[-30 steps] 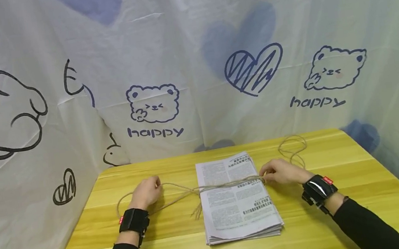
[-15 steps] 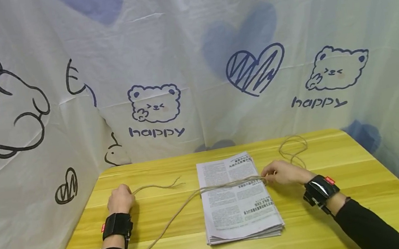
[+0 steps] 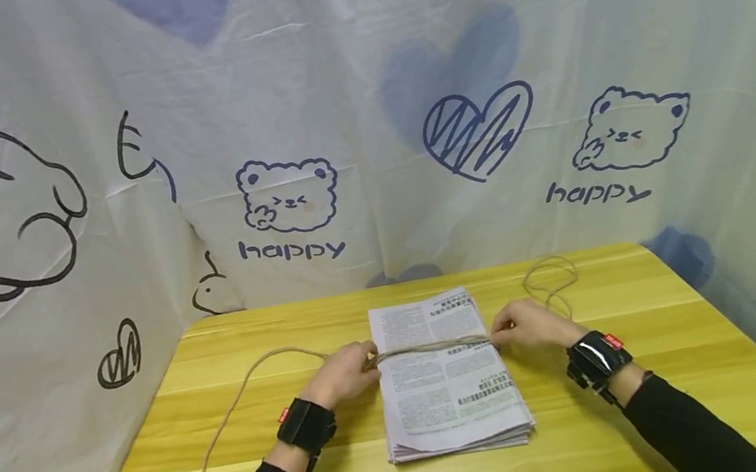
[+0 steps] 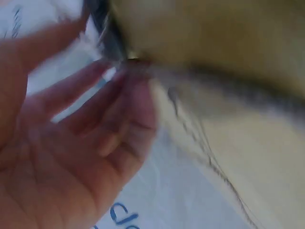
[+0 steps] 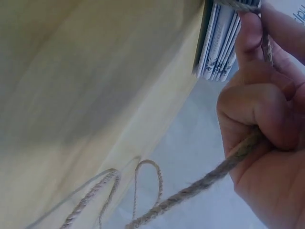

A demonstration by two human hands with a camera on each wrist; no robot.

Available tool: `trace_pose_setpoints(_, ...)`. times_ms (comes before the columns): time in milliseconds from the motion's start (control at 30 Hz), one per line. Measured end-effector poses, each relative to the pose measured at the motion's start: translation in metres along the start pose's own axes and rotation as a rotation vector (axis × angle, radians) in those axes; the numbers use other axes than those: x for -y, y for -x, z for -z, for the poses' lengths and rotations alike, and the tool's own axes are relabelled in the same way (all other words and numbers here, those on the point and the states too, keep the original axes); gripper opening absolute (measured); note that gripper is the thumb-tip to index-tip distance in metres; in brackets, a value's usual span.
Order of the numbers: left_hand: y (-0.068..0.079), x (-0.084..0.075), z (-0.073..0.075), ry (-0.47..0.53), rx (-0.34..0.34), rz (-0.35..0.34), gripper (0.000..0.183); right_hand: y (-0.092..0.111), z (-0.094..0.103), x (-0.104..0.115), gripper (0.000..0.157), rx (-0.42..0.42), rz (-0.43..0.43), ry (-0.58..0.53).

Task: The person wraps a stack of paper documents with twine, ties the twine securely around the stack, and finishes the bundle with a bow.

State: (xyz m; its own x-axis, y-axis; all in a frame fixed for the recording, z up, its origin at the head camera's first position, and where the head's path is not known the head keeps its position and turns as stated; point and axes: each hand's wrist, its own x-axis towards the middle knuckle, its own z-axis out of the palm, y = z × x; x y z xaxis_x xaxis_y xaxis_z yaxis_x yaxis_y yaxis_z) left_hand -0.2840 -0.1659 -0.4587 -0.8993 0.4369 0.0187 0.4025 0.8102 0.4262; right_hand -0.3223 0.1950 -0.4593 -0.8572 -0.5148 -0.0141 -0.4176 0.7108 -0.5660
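Observation:
A stack of folded newspapers [image 3: 449,408] lies on the table, with strands of twine [image 3: 434,345] stretched across its middle. At the stack's left edge my left hand [image 3: 341,374] pinches the twine between thumb and fingers; the left wrist view is blurred, and there the fingers of the left hand [image 4: 90,143] curl in towards the stack. My right hand [image 3: 533,323] grips twine at the right edge. In the right wrist view, a thick length of twine [image 5: 205,179] runs out of the curled fingers of the right hand [image 5: 267,114], beside the layered newspaper edges [image 5: 219,45].
A loose loop of twine [image 3: 244,390] lies on the yellow wood-grain table [image 3: 164,451] left of the stack. Another twine coil [image 3: 553,277] lies at the back right. A printed white cloth [image 3: 363,112] hangs behind the table and along its sides.
My left hand pulled out to the left with a twine end, then came back right to the stack's left edge. The loose twine at left now lies in a wider curve. The right hand stayed put.

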Motion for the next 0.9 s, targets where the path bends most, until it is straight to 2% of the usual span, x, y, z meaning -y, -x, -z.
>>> trace_pose_setpoints(100, -0.009, -0.007, -0.012, -0.048, -0.065, -0.042, 0.021, 0.002, -0.001, 0.000, 0.010, 0.016, 0.006, -0.008)
trace_pose_setpoints(267, -0.022, -0.010, -0.020, -0.062, -0.149, -0.035, 0.022, 0.006, -0.002, -0.004, 0.016, 0.045, -0.001, -0.044)
trace_pose_setpoints(367, -0.026, -0.009, -0.019, -0.037, -0.123, -0.041, 0.022, 0.008, -0.001, -0.007, 0.019, 0.033, -0.026, -0.060)
trace_pose_setpoints(500, -0.026, -0.001, -0.016, 0.041, -0.072, -0.074, 0.020, 0.009, 0.000, -0.010, 0.019, -0.040, -0.086, -0.066)
trace_pose_setpoints(600, -0.023, 0.007, -0.013, 0.096, -0.083, -0.041, 0.017, 0.007, -0.001, -0.011, 0.023, -0.081, -0.107, -0.066)
trace_pose_setpoints(733, -0.019, 0.011, -0.006, 0.168, -0.160, 0.044, 0.025, 0.006, -0.003, -0.010, 0.037, -0.102, -0.128, -0.063)
trace_pose_setpoints(833, -0.018, 0.011, -0.001, 0.197, -0.192, 0.050, 0.036, 0.007, -0.001, -0.009, 0.041, -0.105, -0.137, -0.071)
trace_pose_setpoints(900, -0.017, 0.013, 0.000, 0.188, -0.173, 0.046, 0.039, 0.009, 0.001, -0.010, 0.042, -0.092, -0.133, -0.081)
